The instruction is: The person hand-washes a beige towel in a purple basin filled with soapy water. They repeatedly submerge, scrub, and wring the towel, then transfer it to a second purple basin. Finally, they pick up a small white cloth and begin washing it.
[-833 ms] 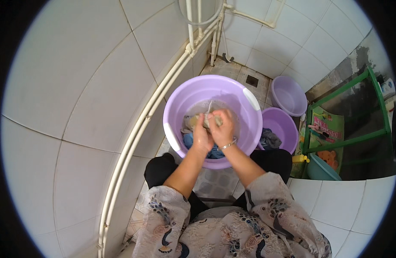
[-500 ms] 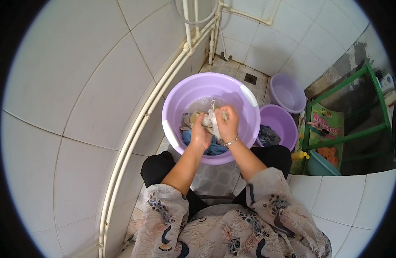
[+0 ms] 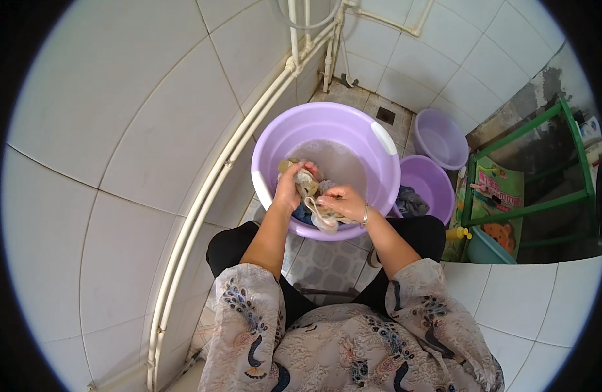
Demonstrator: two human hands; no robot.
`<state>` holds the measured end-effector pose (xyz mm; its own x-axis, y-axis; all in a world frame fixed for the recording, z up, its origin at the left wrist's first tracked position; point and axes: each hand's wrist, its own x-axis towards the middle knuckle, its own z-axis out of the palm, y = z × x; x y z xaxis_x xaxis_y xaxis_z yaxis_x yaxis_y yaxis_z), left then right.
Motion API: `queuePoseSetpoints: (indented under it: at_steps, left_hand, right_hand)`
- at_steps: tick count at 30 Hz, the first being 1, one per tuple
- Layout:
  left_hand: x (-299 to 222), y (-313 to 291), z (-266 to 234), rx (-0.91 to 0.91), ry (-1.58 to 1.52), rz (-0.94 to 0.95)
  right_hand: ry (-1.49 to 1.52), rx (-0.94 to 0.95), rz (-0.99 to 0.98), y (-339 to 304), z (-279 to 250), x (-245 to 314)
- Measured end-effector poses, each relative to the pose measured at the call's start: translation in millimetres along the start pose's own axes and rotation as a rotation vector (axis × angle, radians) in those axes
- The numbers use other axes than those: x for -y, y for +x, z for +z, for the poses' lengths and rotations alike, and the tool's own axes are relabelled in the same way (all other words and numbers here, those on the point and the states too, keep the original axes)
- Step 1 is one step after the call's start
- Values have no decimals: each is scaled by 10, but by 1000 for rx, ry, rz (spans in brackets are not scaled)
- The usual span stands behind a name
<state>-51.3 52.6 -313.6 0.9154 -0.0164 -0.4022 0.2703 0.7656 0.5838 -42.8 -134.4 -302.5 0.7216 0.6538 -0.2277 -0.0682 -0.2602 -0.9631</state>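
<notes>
A large lilac basin (image 3: 275, 130) with white handles stands between my knees, holding cloudy water (image 3: 343, 160). My left hand (image 3: 288, 190) has its fingers round one side of a wet, light beige garment (image 3: 306, 183), whose exact kind I cannot make out. My right hand (image 3: 345, 203), with a bracelet at the wrist, grips the garment's other side. A thin pale strap or edge dangles below, over the near side of the basin. Under the garment, a bit of blue cloth (image 3: 301, 212) shows by the near wall; the rest is hidden.
To the right are a purple basin (image 3: 438, 189) with dark cloth (image 3: 412, 201) and a paler basin (image 3: 441, 134). Farther right stand a green frame (image 3: 528, 210), a teal basin (image 3: 489, 247) and a yellow pump top (image 3: 459, 233). Cream pipes (image 3: 229, 153) line the left wall; a drain (image 3: 385, 115) lies behind.
My hands have moved apart and the garment is spread between them. My right hand has come lower, nearer me. More cloudy water shows at the back of the basin.
</notes>
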Motion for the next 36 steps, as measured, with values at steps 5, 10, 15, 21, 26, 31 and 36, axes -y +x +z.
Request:
queuePoseSetpoints:
  at_steps: [5, 10, 15, 21, 26, 31, 36]
  left_hand:
    - [-80, 14, -99, -128, -111, 99]
    - [-187, -91, 34, -223, -234, 115]
    - [-271, -53, 24, -276, -279, 101]
    - [-448, -90, 460, -280, -362, 53]
    - [-623, 48, 858, -186, -414, 150]
    - [-423, 361, 647, -349, -382, 38]
    - [-46, 398, 814, -329, -245, 77]
  right_hand:
    - [-238, -162, -124, 29, 92, -134]
    - [-455, -66, -5, -101, 18, 29]
    - [-638, 145, 137, -54, -244, 221]
    - [183, 13, 171, 104, -907, 144]
    - [1056, -38, 131, 189, -1028, 271]
    - [245, -363, 261, 493, -1002, -2]
    - [536, -522, -133, 579, -638, 367]
